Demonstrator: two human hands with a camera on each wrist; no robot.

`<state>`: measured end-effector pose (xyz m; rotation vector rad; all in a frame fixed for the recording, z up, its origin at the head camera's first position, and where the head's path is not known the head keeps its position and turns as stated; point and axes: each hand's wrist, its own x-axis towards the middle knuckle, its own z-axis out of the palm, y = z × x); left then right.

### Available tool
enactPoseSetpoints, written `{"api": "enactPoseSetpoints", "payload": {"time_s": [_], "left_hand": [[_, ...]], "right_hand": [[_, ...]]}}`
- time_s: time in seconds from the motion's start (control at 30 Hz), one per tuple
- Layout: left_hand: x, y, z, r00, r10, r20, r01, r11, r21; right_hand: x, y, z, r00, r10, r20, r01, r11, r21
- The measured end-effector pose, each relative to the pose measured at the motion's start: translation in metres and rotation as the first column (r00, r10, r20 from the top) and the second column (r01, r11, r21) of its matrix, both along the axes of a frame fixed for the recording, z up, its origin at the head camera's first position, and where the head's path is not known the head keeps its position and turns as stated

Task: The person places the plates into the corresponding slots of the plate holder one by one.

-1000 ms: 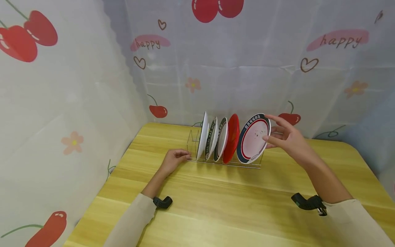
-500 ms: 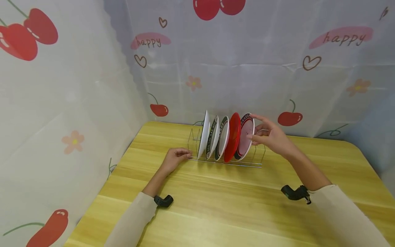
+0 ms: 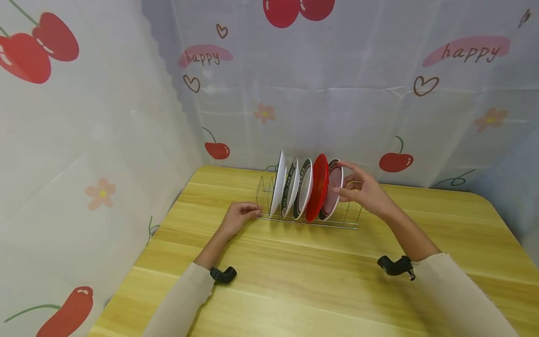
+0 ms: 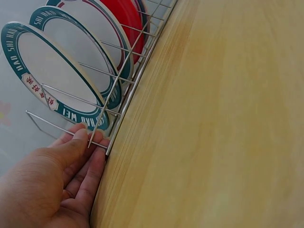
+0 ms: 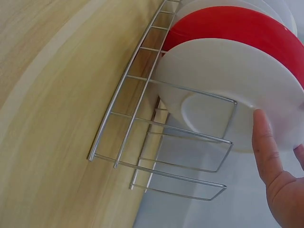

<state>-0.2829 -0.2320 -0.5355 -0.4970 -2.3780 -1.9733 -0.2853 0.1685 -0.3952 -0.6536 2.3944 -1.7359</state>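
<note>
A wire plate rack (image 3: 337,227) stands on the table and holds several plates on edge. My left hand (image 3: 239,219) pinches the wire at the rack's left end, beside a white plate with a green lettered rim (image 4: 54,69). In the rack next to the red plate (image 3: 317,189) stands a plate (image 3: 333,189) with a dark rim and a pale centre. My right hand (image 3: 365,193) holds that plate near its right edge. From the right wrist view, a digit lies against its plain pale underside (image 5: 213,76); other fingers are partly cut off.
Wire dividers (image 5: 228,123) stick up at the rack's right end. A wooden table (image 3: 294,281) lies under the rack and both forearms. Close behind it hangs a cherry-printed cloth (image 3: 337,117). Each wrist wears a black camera mount (image 3: 224,275).
My right hand has moved left with the dark-rimmed plate, turned it more edge-on and lowered it slightly into the rack beside the red plate. My left hand stays on the rack.
</note>
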Motion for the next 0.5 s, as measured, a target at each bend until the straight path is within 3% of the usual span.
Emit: {"api": "enactPoseSetpoints", "payload": {"time_s": [0.5], "left_hand": [[0.001, 0.000, 0.001, 1.000, 0.000, 0.018, 0.000, 1.000, 0.001]], "right_hand": [[0.014, -0.004, -0.015, 0.995, -0.064, -0.081, 0.063, 0.998, -0.009]]}}
